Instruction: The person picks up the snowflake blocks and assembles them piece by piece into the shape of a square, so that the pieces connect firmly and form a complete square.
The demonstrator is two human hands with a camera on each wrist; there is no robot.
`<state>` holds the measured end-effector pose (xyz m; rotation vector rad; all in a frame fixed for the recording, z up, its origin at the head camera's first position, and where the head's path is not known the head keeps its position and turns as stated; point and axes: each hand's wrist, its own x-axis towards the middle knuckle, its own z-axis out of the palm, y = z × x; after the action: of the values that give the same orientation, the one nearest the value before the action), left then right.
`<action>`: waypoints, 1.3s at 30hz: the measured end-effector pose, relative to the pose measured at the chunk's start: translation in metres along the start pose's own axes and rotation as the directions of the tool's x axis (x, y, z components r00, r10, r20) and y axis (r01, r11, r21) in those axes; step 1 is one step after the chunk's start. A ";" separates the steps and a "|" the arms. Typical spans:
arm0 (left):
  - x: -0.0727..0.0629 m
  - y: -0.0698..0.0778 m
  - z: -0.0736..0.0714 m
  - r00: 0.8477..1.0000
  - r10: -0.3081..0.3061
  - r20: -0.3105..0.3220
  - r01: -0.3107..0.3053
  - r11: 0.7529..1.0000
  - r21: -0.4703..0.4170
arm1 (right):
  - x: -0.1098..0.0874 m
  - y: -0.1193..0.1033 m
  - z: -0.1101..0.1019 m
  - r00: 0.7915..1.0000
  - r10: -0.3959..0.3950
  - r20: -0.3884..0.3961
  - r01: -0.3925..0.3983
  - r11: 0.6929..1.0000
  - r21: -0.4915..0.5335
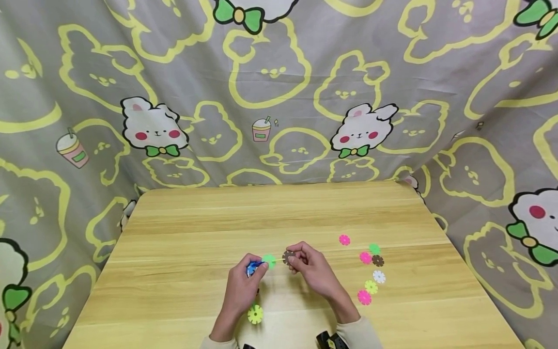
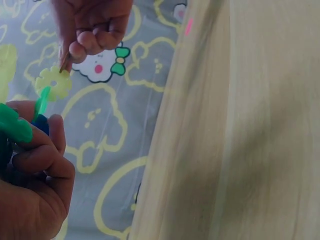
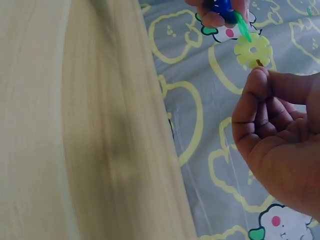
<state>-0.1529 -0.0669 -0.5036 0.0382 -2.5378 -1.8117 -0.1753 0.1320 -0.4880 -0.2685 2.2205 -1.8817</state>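
Observation:
My left hand (image 1: 241,288) grips blue notched plastic discs (image 1: 252,268), partly hidden by its fingers. A green notched disc (image 1: 269,261) sticks out from them toward the right. Slotted to that green disc is a yellow disc (image 2: 54,91), seen nearly edge-on in the head view. Between thumb and fingers, my right hand (image 1: 317,272) pinches a brown notched disc (image 1: 287,257), whose edge meets the yellow disc's far rim (image 3: 253,45). Below the left hand, another yellow disc (image 1: 255,315) shows beside the wrist, with a bit of green above it.
Loose notched discs lie on the right of the wooden table (image 1: 196,223): several pink ones (image 1: 364,297), a green (image 1: 374,248), a brown (image 1: 378,261), a white (image 1: 379,277) and a yellow (image 1: 371,287). A patterned curtain (image 1: 296,165) surrounds the table's back and sides.

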 end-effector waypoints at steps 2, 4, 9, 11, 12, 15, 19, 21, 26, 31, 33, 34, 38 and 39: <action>0.000 0.000 0.000 1.000 -0.004 0.001 0.004 1.000 -0.003 | 0.000 0.001 0.000 1.000 0.006 0.008 -0.006 1.000 0.010; 0.000 0.000 0.000 1.000 -0.008 0.005 0.008 1.000 -0.008 | 0.000 0.002 0.001 1.000 0.010 0.013 -0.011 1.000 0.013; 0.001 0.000 0.002 1.000 0.006 0.018 -0.006 1.000 -0.003 | 0.000 0.002 0.002 1.000 0.009 -0.002 -0.009 1.000 0.013; 0.001 0.000 0.003 1.000 0.009 -0.002 -0.009 1.000 -0.005 | 0.002 0.001 0.002 1.000 0.007 -0.001 -0.007 1.000 0.014; 0.000 -0.001 0.003 1.000 0.006 -0.015 -0.006 1.000 -0.012 | 0.002 0.000 0.002 1.000 0.009 0.002 -0.009 1.000 0.010; 0.000 0.001 0.005 0.998 0.013 -0.058 -0.014 1.000 -0.021 | 0.004 -0.002 0.001 1.000 0.013 0.001 -0.013 1.000 0.000; 0.000 0.002 0.005 0.999 0.026 -0.033 -0.028 0.998 -0.057 | 0.005 -0.005 0.000 0.999 0.025 -0.023 -0.025 0.999 0.025; 0.000 0.002 0.004 0.999 0.033 0.001 -0.033 0.995 -0.099 | 0.006 -0.007 -0.001 0.999 0.030 -0.032 -0.028 0.998 0.051; -0.001 0.002 0.000 0.993 0.060 0.105 -0.040 0.982 -0.184 | 0.008 -0.011 -0.004 0.997 0.022 -0.067 -0.017 0.997 0.070; 0.000 0.003 -0.001 0.987 0.105 0.122 -0.081 0.979 -0.185 | 0.010 -0.015 -0.005 0.998 -0.005 -0.057 0.004 1.000 -0.024; 0.001 0.005 0.000 0.985 0.126 0.119 -0.108 0.983 -0.147 | 0.010 -0.017 -0.002 1.000 -0.016 -0.017 0.015 0.998 -0.065; 0.001 0.006 0.001 0.982 0.142 0.123 -0.127 0.985 -0.119 | 0.010 -0.019 -0.001 1.000 -0.018 0.008 0.018 0.996 -0.083; 0.002 0.010 0.004 0.976 0.165 0.142 -0.163 0.986 -0.021 | 0.010 -0.022 0.007 0.995 -0.038 0.093 0.050 0.990 -0.128; 0.001 0.011 0.005 0.976 0.166 0.141 -0.167 0.986 -0.007 | 0.010 -0.023 0.009 0.993 -0.044 0.105 0.058 0.989 -0.137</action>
<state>-0.1546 -0.0590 -0.4948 -0.3041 -2.5467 -1.8052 -0.1826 0.1168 -0.4670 -0.4391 2.2994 -1.6979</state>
